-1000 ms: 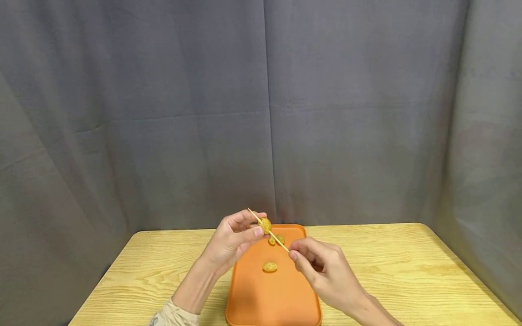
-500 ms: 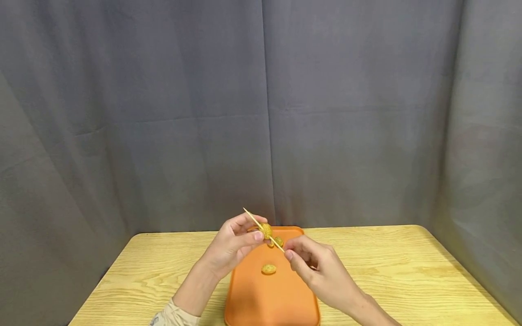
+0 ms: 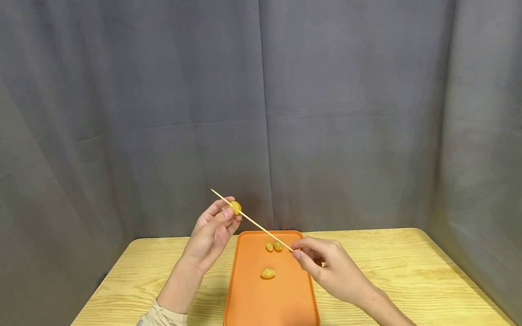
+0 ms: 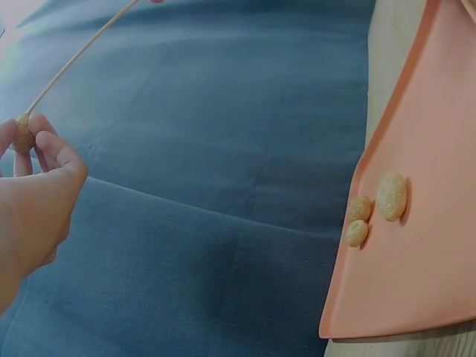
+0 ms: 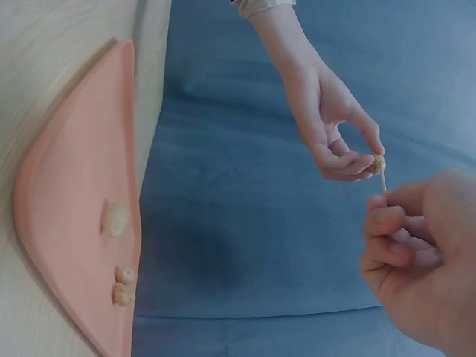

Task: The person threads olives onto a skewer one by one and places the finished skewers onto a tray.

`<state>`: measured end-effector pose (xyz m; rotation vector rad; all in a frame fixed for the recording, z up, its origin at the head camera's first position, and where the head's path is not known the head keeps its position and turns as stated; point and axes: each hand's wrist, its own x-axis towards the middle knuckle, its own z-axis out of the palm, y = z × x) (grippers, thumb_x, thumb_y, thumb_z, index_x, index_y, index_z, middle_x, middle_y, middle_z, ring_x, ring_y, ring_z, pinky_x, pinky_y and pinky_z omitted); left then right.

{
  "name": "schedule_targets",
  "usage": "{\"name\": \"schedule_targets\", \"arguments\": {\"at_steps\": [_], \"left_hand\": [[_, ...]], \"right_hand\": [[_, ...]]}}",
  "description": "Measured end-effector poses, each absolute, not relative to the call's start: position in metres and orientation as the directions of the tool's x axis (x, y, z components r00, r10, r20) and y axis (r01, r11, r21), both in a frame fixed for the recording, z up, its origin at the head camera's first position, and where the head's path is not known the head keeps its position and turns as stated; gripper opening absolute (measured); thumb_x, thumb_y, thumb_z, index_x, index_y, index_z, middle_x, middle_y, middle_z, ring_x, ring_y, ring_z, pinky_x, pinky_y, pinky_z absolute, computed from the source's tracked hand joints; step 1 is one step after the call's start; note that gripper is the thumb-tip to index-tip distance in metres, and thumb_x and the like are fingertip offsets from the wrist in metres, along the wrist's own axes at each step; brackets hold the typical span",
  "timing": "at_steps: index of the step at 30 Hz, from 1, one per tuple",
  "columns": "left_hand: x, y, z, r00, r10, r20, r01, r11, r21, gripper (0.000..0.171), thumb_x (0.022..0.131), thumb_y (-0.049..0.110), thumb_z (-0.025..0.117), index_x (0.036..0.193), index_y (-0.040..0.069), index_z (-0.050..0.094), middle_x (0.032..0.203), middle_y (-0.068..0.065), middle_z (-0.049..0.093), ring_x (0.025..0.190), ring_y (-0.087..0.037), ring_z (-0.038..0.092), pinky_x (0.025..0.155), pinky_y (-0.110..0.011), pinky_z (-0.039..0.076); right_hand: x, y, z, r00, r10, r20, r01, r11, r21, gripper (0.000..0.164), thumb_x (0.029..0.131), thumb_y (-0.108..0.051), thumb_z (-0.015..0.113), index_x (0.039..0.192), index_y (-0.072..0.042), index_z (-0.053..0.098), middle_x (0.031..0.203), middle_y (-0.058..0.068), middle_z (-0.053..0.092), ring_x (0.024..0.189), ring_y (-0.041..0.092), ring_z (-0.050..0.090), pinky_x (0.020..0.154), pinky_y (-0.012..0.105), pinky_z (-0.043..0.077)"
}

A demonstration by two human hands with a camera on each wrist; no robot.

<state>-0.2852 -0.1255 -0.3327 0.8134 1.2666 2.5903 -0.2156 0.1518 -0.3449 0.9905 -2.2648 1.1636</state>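
In the head view a thin wooden skewer (image 3: 261, 226) slants from upper left to lower right above the tray. It runs through a small yellow-brown food ball (image 3: 235, 208), and its pointed tip sticks out beyond. My left hand (image 3: 210, 235) pinches that ball between thumb and fingers. At the skewer's lower end, my right hand (image 3: 326, 265) pinches the stick with thumb and forefinger. The left wrist view shows the ball (image 4: 23, 135) in my left fingertips, with the skewer rising from it. From the right wrist view, my left hand (image 5: 327, 119) faces my right hand (image 5: 424, 253).
An orange tray (image 3: 269, 303) lies on the wooden table (image 3: 379, 271) below the hands. On it sit an oval ball (image 3: 267, 273) and, farther back, two smaller balls (image 3: 277, 246) side by side. A grey curtain (image 3: 346, 136) hangs behind the table and along its sides.
My left hand has moved up and left with the ball, away from my right hand. A longer stretch of skewer now shows between the hands. My right hand has shifted little.
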Motion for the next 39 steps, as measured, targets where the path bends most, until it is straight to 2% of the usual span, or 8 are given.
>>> {"name": "schedule_targets", "arguments": {"at_steps": [6,12,17,27,34,39], "left_hand": [[-0.285,-0.123,-0.332,-0.841,0.355,0.408,0.106,-0.631,0.768,0.022,0.095,-0.002,0.047,0.109,0.012,0.055,0.103,0.003,0.059,0.090,-0.014,0.061,0.088,-0.021,0.051],[-0.284,-0.121,-0.332,-0.842,0.347,0.413,0.103,-0.648,0.755,0.023,0.093,-0.005,0.049,0.098,0.014,0.059,0.108,0.005,0.058,0.090,-0.013,0.061,0.088,-0.022,0.051],[-0.284,-0.118,-0.333,-0.835,0.365,0.412,0.081,-0.659,0.748,0.024,0.092,-0.006,0.048,0.098,0.015,0.060,0.107,0.005,0.059,0.089,-0.012,0.061,0.086,-0.022,0.051],[-0.282,-0.116,-0.340,-0.835,0.385,0.393,0.054,-0.654,0.755,0.023,0.092,-0.005,0.049,0.098,0.015,0.058,0.106,0.005,0.058,0.088,-0.009,0.060,0.086,-0.020,0.051],[-0.280,-0.113,-0.345,-0.847,0.370,0.383,0.080,-0.622,0.779,0.025,0.092,-0.005,0.050,0.095,0.017,0.061,0.116,0.005,0.052,0.091,-0.010,0.060,0.087,-0.020,0.052],[-0.281,-0.109,-0.346,-0.845,0.369,0.388,0.098,-0.606,0.790,0.022,0.091,-0.004,0.054,0.095,0.016,0.061,0.119,0.004,0.050,0.092,-0.010,0.060,0.088,-0.021,0.052]], "right_hand": [[-0.221,0.153,-0.352,-0.609,-0.420,0.673,-0.792,0.362,-0.491,0.011,0.095,-0.015,0.058,0.097,-0.022,0.067,0.068,-0.009,0.057,0.054,-0.006,0.043,0.043,0.015,0.040],[-0.222,0.153,-0.359,-0.563,-0.420,0.712,-0.826,0.305,-0.473,0.014,0.092,-0.008,0.060,0.098,-0.016,0.069,0.068,-0.004,0.060,0.053,-0.007,0.042,0.042,0.009,0.037],[-0.221,0.151,-0.360,-0.527,-0.399,0.750,-0.850,0.264,-0.457,0.015,0.090,-0.003,0.062,0.097,-0.014,0.071,0.068,-0.004,0.061,0.054,-0.007,0.044,0.041,0.007,0.036],[-0.219,0.144,-0.360,-0.547,-0.402,0.734,-0.837,0.249,-0.487,0.014,0.091,-0.006,0.062,0.098,-0.013,0.072,0.069,-0.007,0.061,0.052,-0.007,0.041,0.041,0.008,0.035],[-0.219,0.140,-0.362,-0.543,-0.395,0.741,-0.840,0.244,-0.485,0.013,0.091,-0.006,0.062,0.096,-0.013,0.071,0.068,-0.006,0.060,0.052,-0.007,0.041,0.040,0.008,0.035],[-0.219,0.140,-0.364,-0.564,-0.380,0.734,-0.826,0.261,-0.500,0.012,0.092,-0.007,0.061,0.095,-0.014,0.071,0.066,-0.004,0.060,0.051,-0.007,0.040,0.040,0.008,0.035]]}}
